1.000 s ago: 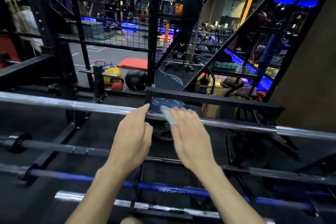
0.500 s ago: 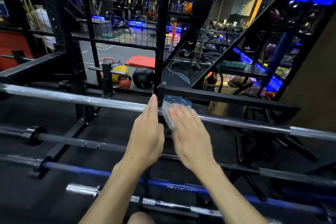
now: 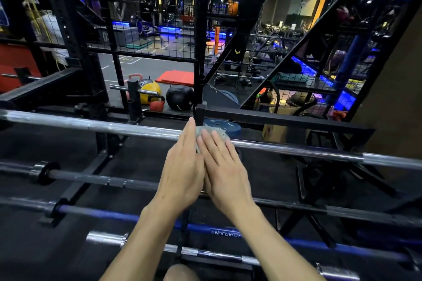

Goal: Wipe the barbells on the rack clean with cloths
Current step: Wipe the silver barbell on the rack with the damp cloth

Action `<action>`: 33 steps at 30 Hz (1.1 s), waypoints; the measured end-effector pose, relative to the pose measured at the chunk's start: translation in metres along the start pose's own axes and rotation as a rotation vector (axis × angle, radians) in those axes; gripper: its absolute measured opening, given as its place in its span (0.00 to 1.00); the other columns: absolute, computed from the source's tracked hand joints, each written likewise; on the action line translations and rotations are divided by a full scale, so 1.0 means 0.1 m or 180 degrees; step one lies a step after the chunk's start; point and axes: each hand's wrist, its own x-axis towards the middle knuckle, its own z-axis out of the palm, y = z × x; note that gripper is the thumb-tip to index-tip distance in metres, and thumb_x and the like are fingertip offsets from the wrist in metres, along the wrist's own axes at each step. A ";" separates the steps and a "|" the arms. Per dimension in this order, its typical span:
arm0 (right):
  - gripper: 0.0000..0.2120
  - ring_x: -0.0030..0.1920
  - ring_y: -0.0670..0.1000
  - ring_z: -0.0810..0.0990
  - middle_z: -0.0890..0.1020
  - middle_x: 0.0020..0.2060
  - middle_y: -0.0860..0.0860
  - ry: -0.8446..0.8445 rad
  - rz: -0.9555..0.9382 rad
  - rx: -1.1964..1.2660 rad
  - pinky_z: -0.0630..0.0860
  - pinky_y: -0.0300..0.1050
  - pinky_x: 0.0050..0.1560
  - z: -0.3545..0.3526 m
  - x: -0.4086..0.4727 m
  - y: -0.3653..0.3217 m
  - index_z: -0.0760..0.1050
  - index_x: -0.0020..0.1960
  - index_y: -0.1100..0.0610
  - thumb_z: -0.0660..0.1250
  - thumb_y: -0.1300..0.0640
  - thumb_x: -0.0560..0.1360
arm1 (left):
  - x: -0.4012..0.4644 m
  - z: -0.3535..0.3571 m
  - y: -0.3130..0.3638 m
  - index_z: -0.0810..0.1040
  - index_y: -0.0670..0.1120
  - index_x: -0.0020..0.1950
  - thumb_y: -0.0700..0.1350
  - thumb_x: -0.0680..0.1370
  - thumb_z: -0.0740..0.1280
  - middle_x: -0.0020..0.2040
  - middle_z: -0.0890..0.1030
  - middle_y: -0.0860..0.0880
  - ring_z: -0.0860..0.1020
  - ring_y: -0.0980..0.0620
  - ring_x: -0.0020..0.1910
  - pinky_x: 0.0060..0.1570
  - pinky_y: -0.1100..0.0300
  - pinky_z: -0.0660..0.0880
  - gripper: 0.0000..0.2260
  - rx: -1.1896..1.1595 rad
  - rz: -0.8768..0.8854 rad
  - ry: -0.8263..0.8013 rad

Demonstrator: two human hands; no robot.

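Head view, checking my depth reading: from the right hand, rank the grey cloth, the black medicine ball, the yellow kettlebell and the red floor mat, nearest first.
1. Grey cloth: under the right hand, on the top barbell.
2. Black medicine ball: on the floor behind the rack, slightly left.
3. Yellow kettlebell: further left, beside the ball.
4. Red floor mat: farthest back; its gap from the kettlebell is narrow.

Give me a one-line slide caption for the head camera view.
Both hands press a grey cloth against the top chrome barbell.
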 end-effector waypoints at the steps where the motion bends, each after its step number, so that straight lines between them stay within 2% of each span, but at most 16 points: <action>1: 0.29 0.82 0.52 0.53 0.59 0.81 0.52 -0.0049 -0.0059 -0.0138 0.52 0.55 0.81 -0.04 -0.05 0.09 0.59 0.81 0.58 0.60 0.57 0.82 | 0.00 -0.01 0.00 0.48 0.54 0.84 0.39 0.84 0.54 0.78 0.69 0.49 0.73 0.49 0.68 0.58 0.64 0.66 0.30 0.0069 0.0021 -0.0017; 4: 0.28 0.82 0.52 0.54 0.59 0.81 0.52 0.0001 0.0180 -0.0418 0.55 0.58 0.79 -0.15 -0.38 0.49 0.59 0.81 0.57 0.57 0.56 0.82 | -0.03 -0.01 -0.01 0.47 0.53 0.84 0.35 0.81 0.54 0.78 0.67 0.48 0.73 0.45 0.64 0.58 0.59 0.67 0.34 0.0259 0.0106 -0.0051; 7: 0.26 0.82 0.52 0.52 0.58 0.81 0.53 0.0306 0.1053 -0.0431 0.54 0.58 0.79 -0.28 -0.72 0.79 0.58 0.81 0.59 0.53 0.55 0.84 | -0.03 0.01 -0.01 0.46 0.54 0.84 0.35 0.81 0.54 0.77 0.69 0.48 0.74 0.44 0.61 0.54 0.60 0.65 0.34 0.0217 0.0133 -0.0068; 9: 0.27 0.82 0.52 0.51 0.56 0.82 0.53 0.0548 0.1442 -0.0315 0.49 0.55 0.81 -0.23 -0.71 0.68 0.55 0.82 0.58 0.54 0.57 0.84 | -0.03 0.03 0.00 0.48 0.53 0.84 0.34 0.81 0.54 0.79 0.66 0.49 0.75 0.45 0.60 0.53 0.60 0.64 0.34 0.0247 0.0216 -0.0053; 10: 0.29 0.82 0.53 0.50 0.57 0.82 0.54 0.0622 0.1396 -0.0228 0.48 0.54 0.81 -0.17 -0.63 0.54 0.54 0.82 0.58 0.57 0.59 0.83 | -0.04 0.03 0.01 0.49 0.53 0.84 0.34 0.81 0.54 0.80 0.64 0.50 0.74 0.46 0.61 0.54 0.61 0.65 0.33 0.0279 0.0262 -0.0028; 12: 0.34 0.82 0.54 0.52 0.59 0.81 0.54 0.0574 0.0840 -0.0050 0.49 0.54 0.81 0.00 -0.39 0.22 0.56 0.81 0.59 0.65 0.65 0.79 | -0.04 0.02 0.03 0.52 0.51 0.84 0.34 0.81 0.55 0.80 0.65 0.50 0.73 0.47 0.67 0.60 0.61 0.66 0.32 0.0330 0.0302 0.0001; 14: 0.31 0.82 0.54 0.52 0.58 0.81 0.53 0.0314 0.0248 -0.0032 0.51 0.54 0.81 0.09 -0.22 0.04 0.58 0.81 0.58 0.63 0.62 0.80 | -0.05 0.01 0.03 0.55 0.52 0.83 0.36 0.82 0.54 0.77 0.70 0.47 0.73 0.47 0.69 0.68 0.56 0.68 0.30 0.0231 0.0264 0.0019; 17: 0.29 0.82 0.51 0.51 0.57 0.81 0.51 0.0103 0.0107 -0.0261 0.51 0.56 0.81 0.03 -0.26 0.25 0.58 0.82 0.56 0.57 0.58 0.81 | -0.04 0.00 0.01 0.57 0.51 0.82 0.35 0.81 0.55 0.76 0.71 0.48 0.74 0.46 0.67 0.66 0.56 0.69 0.31 0.0303 0.0341 0.0107; 19: 0.29 0.82 0.50 0.50 0.58 0.81 0.51 0.0143 0.0388 -0.0442 0.50 0.56 0.81 -0.07 -0.51 0.58 0.58 0.81 0.56 0.59 0.59 0.81 | -0.04 0.01 -0.01 0.58 0.52 0.82 0.34 0.80 0.55 0.75 0.72 0.47 0.75 0.44 0.63 0.59 0.56 0.70 0.31 0.0283 0.0303 0.0130; 21: 0.29 0.82 0.50 0.49 0.57 0.81 0.51 0.0333 0.0919 -0.0504 0.49 0.55 0.81 -0.21 -0.83 0.97 0.57 0.81 0.57 0.57 0.57 0.82 | -0.04 0.01 -0.03 0.57 0.54 0.82 0.35 0.80 0.55 0.70 0.76 0.46 0.76 0.42 0.59 0.54 0.56 0.70 0.31 0.0160 0.0230 0.0105; 25: 0.27 0.82 0.51 0.47 0.51 0.82 0.49 0.0765 0.2045 -0.0115 0.48 0.58 0.81 -0.41 -1.03 1.27 0.51 0.83 0.56 0.50 0.54 0.85 | -0.05 0.04 0.00 0.58 0.55 0.82 0.35 0.80 0.55 0.69 0.77 0.45 0.77 0.39 0.60 0.57 0.49 0.73 0.31 0.0116 0.0217 0.0113; 27: 0.27 0.82 0.52 0.47 0.52 0.82 0.51 0.0831 0.1931 -0.0037 0.49 0.58 0.81 -0.40 -0.87 1.13 0.52 0.83 0.58 0.51 0.56 0.85 | -0.07 0.05 0.02 0.59 0.54 0.82 0.35 0.80 0.55 0.69 0.77 0.45 0.77 0.39 0.60 0.58 0.47 0.74 0.31 0.0098 0.0225 0.0146; 30: 0.26 0.82 0.53 0.49 0.55 0.82 0.54 0.0288 0.1000 -0.0153 0.48 0.56 0.81 -0.37 -0.66 0.91 0.54 0.82 0.59 0.54 0.56 0.85 | -0.08 0.06 0.03 0.59 0.54 0.82 0.35 0.80 0.55 0.68 0.78 0.44 0.77 0.38 0.60 0.58 0.46 0.74 0.31 0.0054 0.0206 0.0165; 33: 0.26 0.82 0.47 0.49 0.56 0.81 0.48 -0.0103 0.0848 -0.0106 0.46 0.52 0.82 -0.58 -0.59 0.97 0.56 0.82 0.54 0.44 0.46 0.87 | -0.08 0.05 0.02 0.59 0.54 0.82 0.36 0.80 0.55 0.67 0.78 0.44 0.77 0.40 0.57 0.54 0.49 0.73 0.30 0.0107 0.0181 0.0177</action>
